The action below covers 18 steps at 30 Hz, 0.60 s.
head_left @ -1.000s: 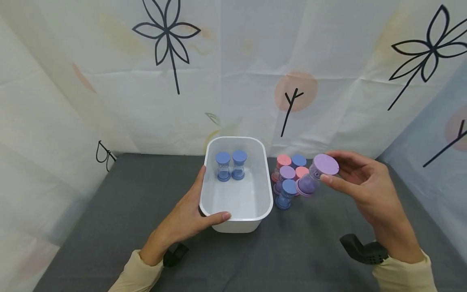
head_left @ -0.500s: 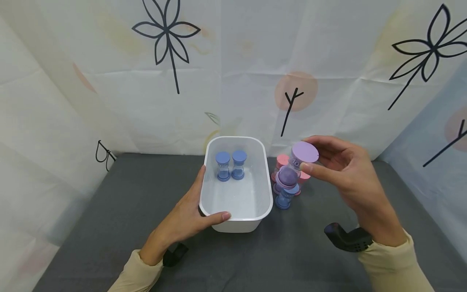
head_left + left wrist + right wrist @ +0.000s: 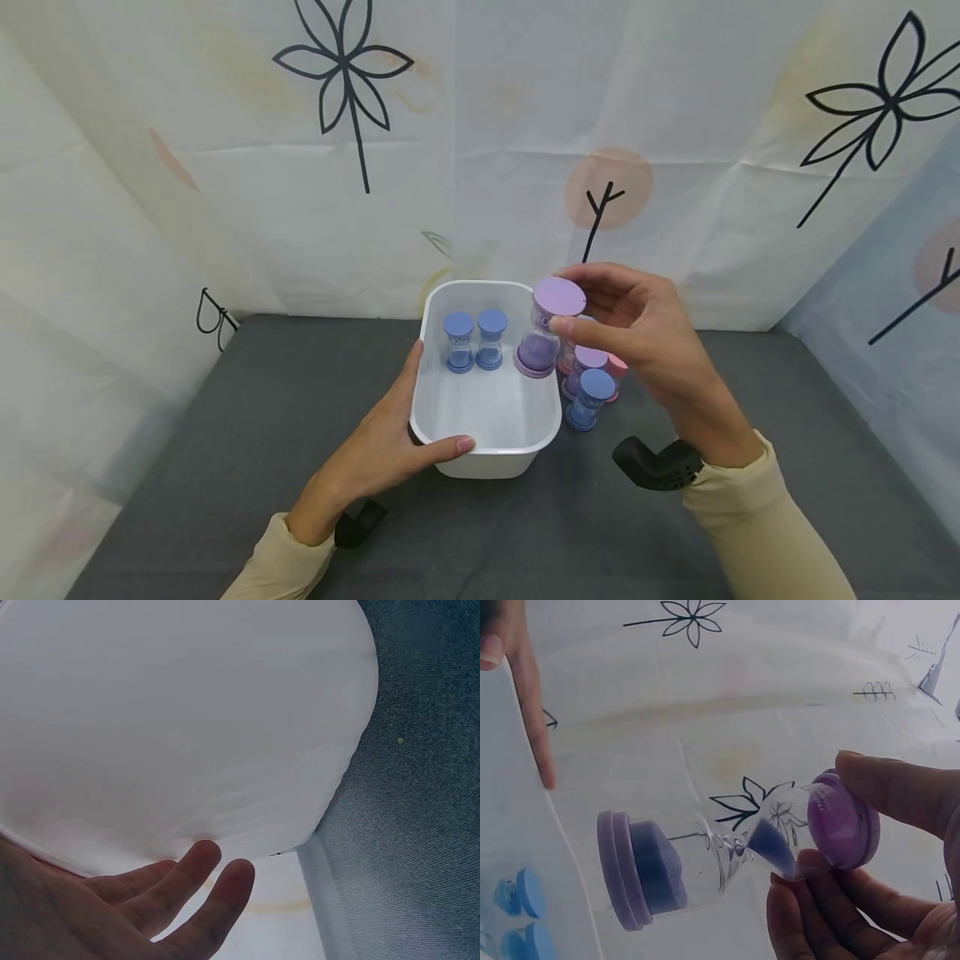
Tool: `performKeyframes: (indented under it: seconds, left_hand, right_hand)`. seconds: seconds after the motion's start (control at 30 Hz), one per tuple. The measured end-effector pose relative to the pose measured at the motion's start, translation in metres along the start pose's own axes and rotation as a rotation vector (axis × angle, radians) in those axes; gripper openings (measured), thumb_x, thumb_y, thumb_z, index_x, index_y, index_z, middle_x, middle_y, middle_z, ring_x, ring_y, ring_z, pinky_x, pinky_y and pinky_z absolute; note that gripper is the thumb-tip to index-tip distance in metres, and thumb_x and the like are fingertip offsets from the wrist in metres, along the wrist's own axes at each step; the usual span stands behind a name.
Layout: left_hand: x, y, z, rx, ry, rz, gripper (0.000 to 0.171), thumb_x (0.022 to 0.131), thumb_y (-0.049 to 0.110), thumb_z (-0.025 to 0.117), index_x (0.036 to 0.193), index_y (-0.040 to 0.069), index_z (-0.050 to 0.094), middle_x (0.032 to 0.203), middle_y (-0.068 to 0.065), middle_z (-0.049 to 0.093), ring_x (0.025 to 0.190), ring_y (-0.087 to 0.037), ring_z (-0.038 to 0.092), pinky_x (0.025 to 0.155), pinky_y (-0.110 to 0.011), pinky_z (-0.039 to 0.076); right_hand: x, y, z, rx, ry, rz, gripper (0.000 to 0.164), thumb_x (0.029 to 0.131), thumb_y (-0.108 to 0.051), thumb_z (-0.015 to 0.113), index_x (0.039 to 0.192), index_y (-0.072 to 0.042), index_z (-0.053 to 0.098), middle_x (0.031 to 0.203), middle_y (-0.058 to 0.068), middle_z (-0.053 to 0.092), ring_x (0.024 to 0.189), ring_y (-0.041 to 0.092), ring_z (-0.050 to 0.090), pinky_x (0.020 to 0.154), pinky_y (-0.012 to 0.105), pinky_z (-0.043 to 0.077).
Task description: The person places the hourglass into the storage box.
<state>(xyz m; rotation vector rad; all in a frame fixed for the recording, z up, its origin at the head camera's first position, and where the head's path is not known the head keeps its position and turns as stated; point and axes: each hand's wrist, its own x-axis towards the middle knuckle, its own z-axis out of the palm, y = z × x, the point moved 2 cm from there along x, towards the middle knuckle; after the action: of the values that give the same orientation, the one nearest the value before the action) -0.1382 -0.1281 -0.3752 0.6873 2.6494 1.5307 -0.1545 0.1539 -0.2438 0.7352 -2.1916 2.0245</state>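
Note:
My right hand point(image 3: 637, 325) holds a purple hourglass point(image 3: 538, 354) by its upper cap, pinching it between thumb and fingers. The hourglass leans a little, its lower cap overlapping the right rim of the white plastic tub point(image 3: 487, 417) in the head view. Purple sand fills part of its lower bulb in the right wrist view. My left hand point(image 3: 382, 450) rests against the tub's near left corner, thumb along the near rim, extended fingers point(image 3: 199, 859) along the outer wall. Two smaller-looking blue hourglasses point(image 3: 459, 343) stand upright side by side near the tub's far left.
Right of the tub, a tight cluster of several hourglasses stands on the dark grey cloth point(image 3: 300, 392). A blue hourglass point(image 3: 590, 400) is nearest, a purple hourglass point(image 3: 588, 360) behind it; pink ones are partly hidden by my right hand. A patterned white curtain point(image 3: 495, 167) hangs behind.
My right hand has carried the purple hourglass leftward from beyond the cluster to the tub's right rim, and it now leans less. The left hand and tub have stayed in place.

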Motion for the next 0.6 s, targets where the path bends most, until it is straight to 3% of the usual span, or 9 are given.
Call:
performKeyframes:
  seconds: [0.23,0.6]
  left_hand:
    - [0.001,-0.001,0.001,-0.033,-0.018,0.016,0.122,0.079,0.052,0.085,0.162,0.041,-0.003,0.154,0.015,0.036,0.114,-0.026,0.057,0.093,-0.05,0.046]
    - [0.002,-0.002,0.001,-0.078,-0.032,-0.003,0.121,0.079,0.048,0.086,0.161,0.044,-0.002,0.149,0.009,0.042,0.109,-0.029,0.06,0.089,-0.053,0.049]
  right_hand:
    - [0.024,0.011,0.018,0.045,-0.045,0.02,0.044,0.084,0.003,0.077,0.126,0.005,0.064,0.115,0.017,0.066,0.099,0.03,0.067,0.091,0.035,0.054]
    - [0.052,0.029,0.04,0.074,-0.049,0.092,0.042,0.083,-0.002,0.081,0.123,0.0,0.067,0.114,0.014,0.069,0.101,0.029,0.068,0.092,0.035,0.053]
